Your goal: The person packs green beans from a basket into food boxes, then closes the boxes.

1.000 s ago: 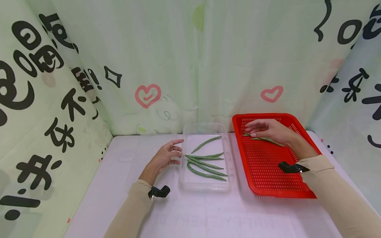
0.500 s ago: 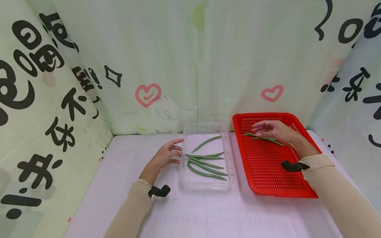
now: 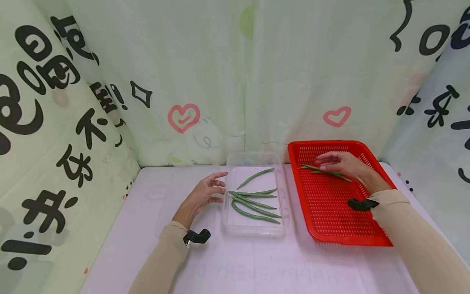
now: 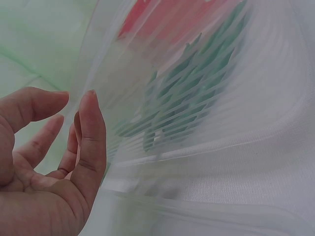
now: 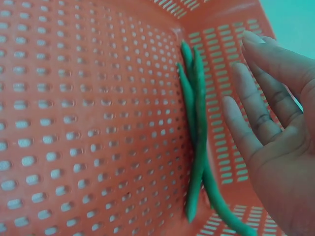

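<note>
A red perforated basket (image 3: 330, 220) lies at the right of the table, with a few green beans (image 3: 324, 171) (image 5: 196, 142) at its far end. My right hand (image 3: 339, 163) (image 5: 268, 113) hovers over those beans, fingers straight and relaxed, holding nothing. A clear plastic tray (image 3: 282, 204) (image 4: 256, 147) in the middle holds several green beans (image 3: 253, 198). My left hand (image 3: 205, 194) (image 4: 54, 162) rests on the table beside the tray's left wall with loosely curled fingers, empty.
Printed pale-green curtains (image 3: 220, 73) close in the table at the back and both sides. The white table surface (image 3: 257, 265) stretches toward me. Black wrist mounts sit on both beige sleeves (image 3: 161, 257).
My right hand has drifted slightly right along the beans in the basket. The left hand and the tray have stayed put.
</note>
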{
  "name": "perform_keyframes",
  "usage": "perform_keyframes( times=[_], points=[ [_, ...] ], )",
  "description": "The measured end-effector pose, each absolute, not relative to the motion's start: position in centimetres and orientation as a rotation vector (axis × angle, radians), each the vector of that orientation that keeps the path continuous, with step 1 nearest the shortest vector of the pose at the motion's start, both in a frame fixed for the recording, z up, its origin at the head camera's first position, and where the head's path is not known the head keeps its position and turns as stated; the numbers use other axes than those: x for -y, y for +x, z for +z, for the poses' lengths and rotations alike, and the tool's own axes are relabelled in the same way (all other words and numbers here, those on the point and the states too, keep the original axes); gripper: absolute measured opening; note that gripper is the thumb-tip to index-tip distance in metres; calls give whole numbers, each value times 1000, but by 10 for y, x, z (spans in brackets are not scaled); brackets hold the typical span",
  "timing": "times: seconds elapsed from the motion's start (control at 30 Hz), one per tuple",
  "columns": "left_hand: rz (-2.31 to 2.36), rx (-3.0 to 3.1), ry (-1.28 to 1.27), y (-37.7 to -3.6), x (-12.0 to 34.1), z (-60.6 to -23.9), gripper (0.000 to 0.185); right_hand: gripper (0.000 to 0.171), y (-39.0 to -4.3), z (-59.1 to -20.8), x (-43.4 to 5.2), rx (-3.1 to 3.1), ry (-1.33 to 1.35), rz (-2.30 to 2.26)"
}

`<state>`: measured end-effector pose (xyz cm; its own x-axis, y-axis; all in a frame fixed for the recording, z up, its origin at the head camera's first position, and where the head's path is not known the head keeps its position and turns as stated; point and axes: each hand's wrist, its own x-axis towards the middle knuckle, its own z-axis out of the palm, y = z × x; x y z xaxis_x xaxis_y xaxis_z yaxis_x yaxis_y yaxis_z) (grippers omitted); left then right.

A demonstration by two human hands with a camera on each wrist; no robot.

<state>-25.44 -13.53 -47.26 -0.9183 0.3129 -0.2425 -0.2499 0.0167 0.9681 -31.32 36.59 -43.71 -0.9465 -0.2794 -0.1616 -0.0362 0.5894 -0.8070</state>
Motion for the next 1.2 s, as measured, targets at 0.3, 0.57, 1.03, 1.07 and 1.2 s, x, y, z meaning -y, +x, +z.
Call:
perform_keyframes(
  times=[0.3,0.57,1.03,1.07,1.2],
  points=[
    [1953,-1918,45,-253,134,-474,62,47,-314,-445,-371,-2514,-228,-1318],
    [1947,-1932,36,-253,134,-475,59,45,-314,-454,-377,-2561,-219,-1205],
    [1952,-1949,45,-254,134,-473,57,41,-319,-461,-380,-2445,-280,-1176],
    [1953,-1949,44,-254,134,-473,57,40,-319,-461,-380,-2440,-281,-1164],
    [1952,-1949,42,-254,134,-473,57,40,-316,-460,-380,-2440,-275,-1121]
  ],
)
